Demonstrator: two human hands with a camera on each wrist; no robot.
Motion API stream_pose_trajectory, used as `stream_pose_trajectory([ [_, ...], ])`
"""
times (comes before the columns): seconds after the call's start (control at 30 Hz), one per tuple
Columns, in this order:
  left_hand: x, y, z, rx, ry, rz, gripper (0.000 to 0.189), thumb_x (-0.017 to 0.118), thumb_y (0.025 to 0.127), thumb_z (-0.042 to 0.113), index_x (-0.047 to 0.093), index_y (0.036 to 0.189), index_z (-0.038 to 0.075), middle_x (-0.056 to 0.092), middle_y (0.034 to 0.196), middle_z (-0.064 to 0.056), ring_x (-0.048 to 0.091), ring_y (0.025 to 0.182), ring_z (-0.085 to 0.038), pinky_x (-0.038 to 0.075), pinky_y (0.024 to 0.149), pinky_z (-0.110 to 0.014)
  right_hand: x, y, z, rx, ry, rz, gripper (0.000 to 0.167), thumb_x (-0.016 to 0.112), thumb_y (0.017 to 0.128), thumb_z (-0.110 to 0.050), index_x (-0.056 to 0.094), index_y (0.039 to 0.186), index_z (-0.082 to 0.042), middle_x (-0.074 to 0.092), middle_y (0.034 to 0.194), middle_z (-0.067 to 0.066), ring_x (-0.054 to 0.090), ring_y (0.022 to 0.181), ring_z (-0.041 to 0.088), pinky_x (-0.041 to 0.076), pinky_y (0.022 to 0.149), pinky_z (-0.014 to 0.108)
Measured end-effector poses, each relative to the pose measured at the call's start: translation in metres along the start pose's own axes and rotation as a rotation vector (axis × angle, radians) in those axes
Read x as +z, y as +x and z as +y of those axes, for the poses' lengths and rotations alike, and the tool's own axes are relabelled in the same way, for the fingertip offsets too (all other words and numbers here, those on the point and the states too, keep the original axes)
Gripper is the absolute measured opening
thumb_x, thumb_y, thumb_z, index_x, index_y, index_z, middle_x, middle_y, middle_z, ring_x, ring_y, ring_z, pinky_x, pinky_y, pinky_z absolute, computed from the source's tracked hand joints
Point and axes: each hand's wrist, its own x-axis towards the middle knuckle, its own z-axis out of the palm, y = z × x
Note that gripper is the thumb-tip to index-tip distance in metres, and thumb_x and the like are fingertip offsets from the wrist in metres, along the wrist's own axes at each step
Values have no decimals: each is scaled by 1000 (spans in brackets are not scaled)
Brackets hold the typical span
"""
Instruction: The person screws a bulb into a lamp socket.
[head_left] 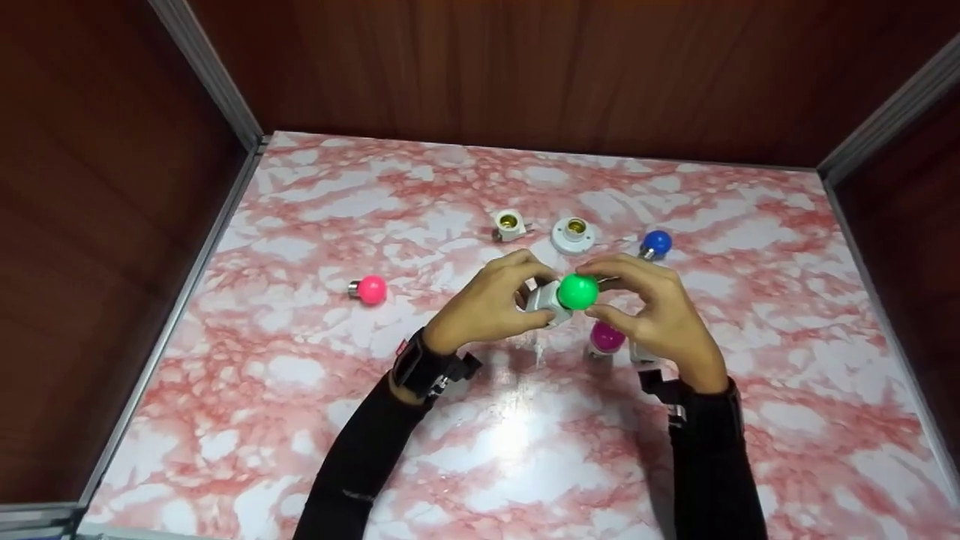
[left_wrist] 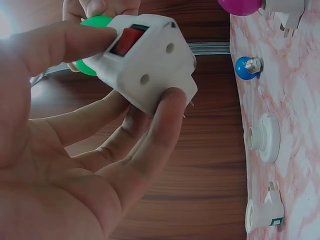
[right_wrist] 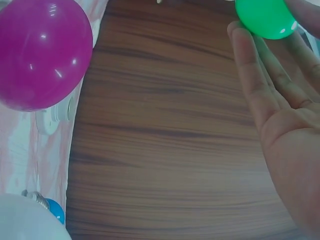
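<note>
In the head view my left hand (head_left: 495, 300) holds a white plug-in lamp holder (head_left: 547, 301) above the table. A red rocker switch (left_wrist: 129, 40) shows on that holder in the left wrist view, beside my thumb. My right hand (head_left: 652, 304) pinches a green bulb (head_left: 578, 291) between thumb and fingers, at the holder's mouth. The bulb's base is hidden, so I cannot tell how deep it sits. Just below the right hand is a magenta bulb (head_left: 607, 337) on a white plug-in holder (left_wrist: 285, 11). A white object (head_left: 643, 351) is partly hidden under that hand.
Farther back stand a white plug-in socket (head_left: 510, 225) and a round-based socket (head_left: 574, 235). A blue bulb (head_left: 657, 244) lies to their right, a pink bulb (head_left: 371, 289) at the left. Wood-look panels (head_left: 525, 75) enclose the marbled table (head_left: 300, 420). A white dome (right_wrist: 30, 220) shows in the right wrist view.
</note>
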Motion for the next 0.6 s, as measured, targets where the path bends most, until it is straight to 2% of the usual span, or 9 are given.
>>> stream_pose_trajectory([
  [0.17,2,1,-3,-28,-10,-15,38,81,89,19,71,123,5,69,117,-12,72,99,-22,66,85,-29,-4,-2,1,38,-11,15,47,83,85,7,74,129,-8,75,129,13,74,113,9,63,98,22],
  [0.3,7,1,-6,-66,40,-29,40,83,86,18,69,121,4,70,119,-12,73,102,-23,65,89,-30,-11,-3,3,21,-22,68,40,79,88,9,73,127,-1,75,124,19,75,111,13,63,98,22],
  [0.4,12,4,-9,-65,76,-41,39,85,84,18,69,118,5,71,115,-9,71,103,-22,64,91,-31,-16,-6,5,26,-26,119,37,76,90,10,73,125,1,75,120,22,75,109,12,63,97,20],
  [0.47,17,5,-13,-56,96,-51,38,85,83,18,70,116,5,72,112,-10,70,103,-24,63,92,-32,-20,-8,6,40,-32,148,35,75,91,11,73,125,1,76,118,18,75,108,11,63,97,20],
  [0.6,24,8,-22,-48,118,-74,35,85,79,12,70,110,4,72,107,-14,69,101,-29,59,87,-32,-28,-10,8,79,-37,212,31,74,93,9,75,123,0,77,116,-1,75,107,12,63,97,20],
])
